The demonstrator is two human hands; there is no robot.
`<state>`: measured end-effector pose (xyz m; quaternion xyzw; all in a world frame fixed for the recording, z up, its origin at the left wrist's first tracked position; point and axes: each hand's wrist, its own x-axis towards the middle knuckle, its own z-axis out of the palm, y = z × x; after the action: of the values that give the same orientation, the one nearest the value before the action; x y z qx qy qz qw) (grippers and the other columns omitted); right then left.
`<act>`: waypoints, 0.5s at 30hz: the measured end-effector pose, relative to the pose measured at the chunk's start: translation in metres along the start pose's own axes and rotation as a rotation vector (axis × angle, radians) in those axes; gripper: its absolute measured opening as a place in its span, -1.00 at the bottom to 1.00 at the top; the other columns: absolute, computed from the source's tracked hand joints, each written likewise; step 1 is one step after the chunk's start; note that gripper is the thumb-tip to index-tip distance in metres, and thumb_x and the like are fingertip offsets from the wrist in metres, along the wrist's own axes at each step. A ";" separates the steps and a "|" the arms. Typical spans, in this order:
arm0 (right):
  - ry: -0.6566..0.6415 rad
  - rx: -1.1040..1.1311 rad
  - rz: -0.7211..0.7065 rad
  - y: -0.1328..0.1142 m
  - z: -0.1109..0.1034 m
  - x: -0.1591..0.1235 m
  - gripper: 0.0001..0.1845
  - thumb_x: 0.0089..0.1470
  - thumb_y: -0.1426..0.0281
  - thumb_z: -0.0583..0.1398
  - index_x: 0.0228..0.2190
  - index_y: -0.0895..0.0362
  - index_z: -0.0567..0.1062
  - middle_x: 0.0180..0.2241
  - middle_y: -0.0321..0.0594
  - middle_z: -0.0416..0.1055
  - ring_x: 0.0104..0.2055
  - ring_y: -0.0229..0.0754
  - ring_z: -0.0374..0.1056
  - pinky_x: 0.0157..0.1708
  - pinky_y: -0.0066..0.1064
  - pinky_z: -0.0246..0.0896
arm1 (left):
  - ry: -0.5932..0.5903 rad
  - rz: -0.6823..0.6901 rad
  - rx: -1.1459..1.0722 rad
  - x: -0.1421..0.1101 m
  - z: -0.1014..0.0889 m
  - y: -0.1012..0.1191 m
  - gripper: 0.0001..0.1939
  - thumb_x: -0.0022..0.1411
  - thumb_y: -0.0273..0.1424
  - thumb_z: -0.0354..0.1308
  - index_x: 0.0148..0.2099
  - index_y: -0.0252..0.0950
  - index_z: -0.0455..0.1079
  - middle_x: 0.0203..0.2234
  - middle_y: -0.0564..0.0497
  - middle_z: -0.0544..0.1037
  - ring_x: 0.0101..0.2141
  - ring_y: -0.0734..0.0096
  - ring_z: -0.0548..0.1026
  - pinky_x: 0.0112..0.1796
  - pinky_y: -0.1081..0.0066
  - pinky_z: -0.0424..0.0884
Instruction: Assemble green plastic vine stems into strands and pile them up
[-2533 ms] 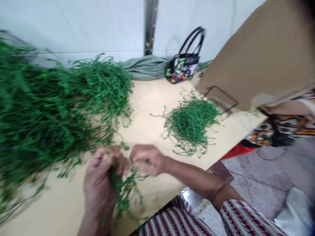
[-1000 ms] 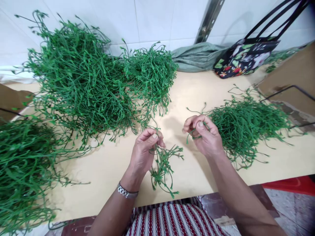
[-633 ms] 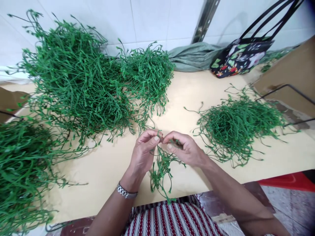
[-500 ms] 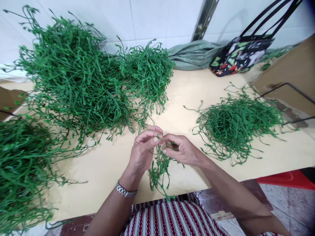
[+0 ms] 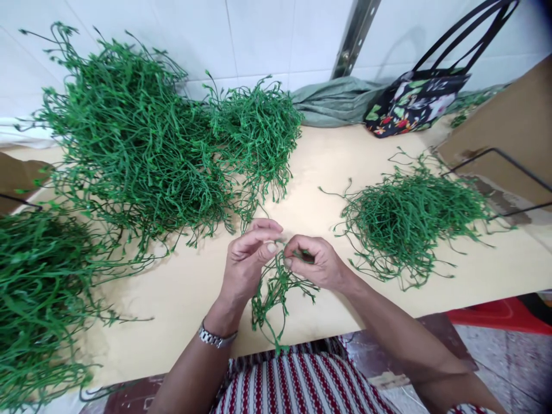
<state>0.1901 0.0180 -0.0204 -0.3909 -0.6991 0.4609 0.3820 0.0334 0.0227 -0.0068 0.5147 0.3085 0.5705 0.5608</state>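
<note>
My left hand, with a metal watch on the wrist, is closed on a small bunch of thin green plastic-looking stems with bud-like tips, which hang down below the fingers. Close against it, my right hand pinches with thumb and forefinger at the top of that bunch, and a bit of green stem shows inside its curled fingers. The fingertips of both hands nearly touch. A large pile of the same stems lies beyond my left hand, and a smaller heap lies to the right of my right hand.
Another pile of green stems covers the table's left end. Along the tiled wall lie a grey-green cloth and a floral handbag. A brown cardboard piece with a black wire frame stands at the right. The table ends just before my lap.
The view has turned leftward since the first frame. My right hand has come from the right heap's edge to my left hand and now pinches at the bunch, drawing slightly away.
</note>
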 end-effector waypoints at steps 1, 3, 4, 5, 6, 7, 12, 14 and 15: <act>0.049 -0.026 -0.022 -0.001 0.000 0.000 -0.95 -0.05 0.48 0.14 -0.51 0.20 0.34 -0.65 -0.44 0.11 -0.65 -0.46 -0.04 -0.65 -0.61 -0.11 | 0.020 0.035 0.104 0.000 -0.001 0.005 -0.86 0.08 -0.41 0.17 -0.26 -0.22 0.49 -0.29 -0.05 0.42 -0.16 0.32 0.34 -0.09 0.30 0.24; 0.148 -0.089 -0.074 -0.003 0.000 -0.001 -0.94 -0.06 0.50 0.14 -0.54 0.20 0.34 -0.63 -0.41 0.15 -0.65 -0.47 -0.02 -0.66 -0.61 -0.09 | 0.076 0.122 0.392 -0.003 0.000 0.018 -0.76 0.11 -0.44 0.13 -0.12 -0.22 0.40 -0.27 -0.04 0.41 -0.16 0.31 0.34 -0.09 0.29 0.22; 0.188 -0.124 -0.099 -0.004 0.001 -0.001 -0.93 -0.06 0.50 0.13 -0.55 0.20 0.34 -0.62 -0.40 0.17 -0.65 -0.47 -0.01 -0.66 -0.61 -0.08 | 0.092 0.169 0.568 -0.006 0.001 0.025 -0.75 0.11 -0.46 0.11 -0.11 -0.24 0.36 -0.28 -0.04 0.40 -0.17 0.31 0.34 -0.11 0.28 0.22; 0.218 -0.159 -0.124 -0.004 0.001 -0.001 -0.92 -0.06 0.50 0.13 -0.55 0.20 0.35 -0.61 -0.39 0.18 -0.65 -0.47 0.00 -0.67 -0.61 -0.07 | 0.090 0.213 0.755 -0.009 0.003 0.031 -0.79 0.12 -0.46 0.11 -0.15 -0.26 0.35 -0.32 -0.03 0.40 -0.21 0.31 0.34 -0.14 0.28 0.22; 0.240 -0.192 -0.145 -0.005 0.001 -0.002 -0.91 -0.05 0.50 0.12 -0.56 0.20 0.35 -0.61 -0.38 0.19 -0.65 -0.47 0.00 -0.67 -0.61 -0.07 | 0.062 0.243 0.931 -0.012 0.006 0.036 -0.85 0.11 -0.46 0.10 -0.21 -0.28 0.35 -0.36 -0.02 0.40 -0.26 0.31 0.33 -0.18 0.28 0.21; 0.259 -0.219 -0.158 -0.004 0.001 -0.003 -0.91 -0.04 0.49 0.12 -0.55 0.20 0.35 -0.61 -0.38 0.20 -0.65 -0.46 0.01 -0.67 -0.61 -0.06 | 0.019 0.253 1.081 -0.015 0.009 0.038 -0.91 0.11 -0.46 0.09 -0.27 -0.30 0.34 -0.41 -0.02 0.39 -0.30 0.31 0.32 -0.22 0.28 0.20; 0.261 -0.267 -0.216 -0.002 0.003 -0.006 -0.92 0.00 0.45 0.11 -0.50 0.19 0.36 -0.66 -0.40 0.19 -0.66 -0.44 0.05 -0.67 -0.62 -0.02 | -0.120 0.087 1.182 -0.022 0.016 0.029 -0.90 0.14 -0.53 -0.02 -0.39 -0.32 0.30 -0.52 0.02 0.38 -0.41 0.37 0.32 -0.32 0.33 0.19; 0.227 -0.266 -0.255 -0.001 0.003 -0.007 -0.93 0.01 0.45 0.10 -0.46 0.19 0.37 -0.64 -0.40 0.19 -0.65 -0.44 0.06 -0.66 -0.62 0.00 | -0.066 0.061 1.045 -0.022 0.015 0.023 -0.86 0.14 -0.56 -0.04 -0.41 -0.31 0.29 -0.55 0.05 0.38 -0.44 0.43 0.32 -0.34 0.38 0.21; 0.215 -0.264 -0.262 -0.001 0.003 -0.007 -0.93 0.01 0.45 0.10 -0.45 0.19 0.37 -0.63 -0.40 0.20 -0.65 -0.44 0.06 -0.66 -0.62 0.00 | -0.032 0.051 0.982 -0.021 0.014 0.021 -0.86 0.14 -0.56 -0.04 -0.41 -0.31 0.30 -0.55 0.06 0.38 -0.46 0.46 0.32 -0.35 0.41 0.21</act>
<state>0.1897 0.0104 -0.0214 -0.3903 -0.7534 0.2677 0.4564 0.0363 -0.0045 0.0109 0.7343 0.5198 0.3632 0.2426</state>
